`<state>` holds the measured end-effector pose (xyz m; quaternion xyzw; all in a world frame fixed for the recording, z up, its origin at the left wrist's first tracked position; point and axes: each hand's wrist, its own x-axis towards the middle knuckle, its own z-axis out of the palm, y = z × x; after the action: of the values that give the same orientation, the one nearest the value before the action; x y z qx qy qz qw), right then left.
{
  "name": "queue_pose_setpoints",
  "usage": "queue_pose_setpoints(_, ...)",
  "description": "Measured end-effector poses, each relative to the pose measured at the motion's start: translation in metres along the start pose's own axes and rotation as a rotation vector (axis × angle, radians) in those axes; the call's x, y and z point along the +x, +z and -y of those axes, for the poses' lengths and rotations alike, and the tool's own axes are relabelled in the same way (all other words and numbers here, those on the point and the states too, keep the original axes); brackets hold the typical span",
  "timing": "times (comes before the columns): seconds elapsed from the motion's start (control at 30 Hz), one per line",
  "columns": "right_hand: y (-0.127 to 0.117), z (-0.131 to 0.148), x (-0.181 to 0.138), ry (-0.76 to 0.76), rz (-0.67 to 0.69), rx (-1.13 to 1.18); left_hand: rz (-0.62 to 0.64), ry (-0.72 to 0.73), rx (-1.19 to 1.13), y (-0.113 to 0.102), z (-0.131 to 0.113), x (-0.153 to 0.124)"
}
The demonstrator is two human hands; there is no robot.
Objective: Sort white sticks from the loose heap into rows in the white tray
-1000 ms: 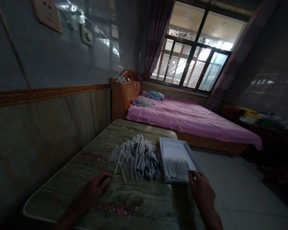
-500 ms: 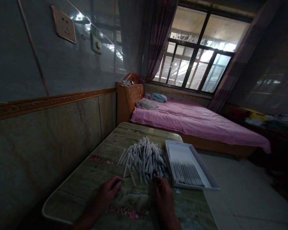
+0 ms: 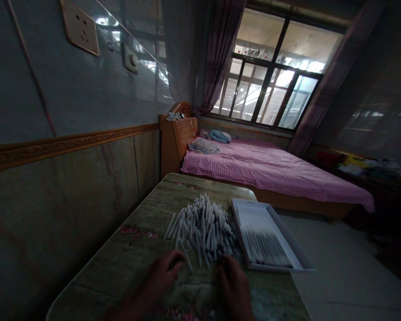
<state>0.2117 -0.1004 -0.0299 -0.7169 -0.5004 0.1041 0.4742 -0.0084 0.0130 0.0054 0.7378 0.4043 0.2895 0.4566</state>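
Note:
A loose heap of slim white pens (image 3: 203, 227), many with dark ends, lies on the table. My left hand (image 3: 167, 269) is at the heap's near left edge, thumb and fingers curled together close to a stray pen (image 3: 186, 256). Whether anything is pinched there is too dark to see. At the heap's near right edge my right hand (image 3: 234, 281) has its fingers curled in by the dark pen ends; what they grip is hidden. To the right, a shallow white box (image 3: 254, 211) holds a row of pens (image 3: 267, 245) laid side by side.
The marble-patterned table (image 3: 120, 267) has rounded corners and stands near the tiled wall (image 3: 70, 191). Beyond it is a bed (image 3: 270, 165) with a pink checked sheet and a wooden headboard (image 3: 177, 142). The box's right side overhangs the table edge above the tiled floor (image 3: 337, 263).
The camera view has shifted slightly. My left hand has moved right, closer to the stray pen. My right hand stays at the heap's near right edge, its fingers still curled.

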Motion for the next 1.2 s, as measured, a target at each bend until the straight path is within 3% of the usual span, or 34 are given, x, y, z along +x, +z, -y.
queue_pose_setpoints(0.17,-0.003,0.006,-0.001,-0.002,0.023,-0.002,-0.149,0.173,0.216,0.027,-0.022,0.049)
queue_pose_setpoints(0.27,-0.003,0.006,0.000,-0.003,0.034,-0.005,-0.139,0.197,0.343,0.046,-0.023,0.064)
queue_pose_setpoints(0.47,-0.003,0.008,0.002,0.009,0.054,-0.026,-0.003,0.231,0.753,0.053,-0.026,0.061)
queue_pose_setpoints(0.63,-0.004,0.012,0.002,0.016,0.081,-0.055,0.027,0.242,0.806,0.050,-0.030,0.058)
queue_pose_setpoints(0.93,-0.004,0.012,0.001,-0.002,0.035,0.003,0.029,0.218,0.573,0.047,-0.023,0.059)
queue_pose_setpoints(1.2,-0.010,0.014,0.001,0.030,-0.050,0.131,-0.207,0.096,-0.134,0.049,-0.003,0.071)
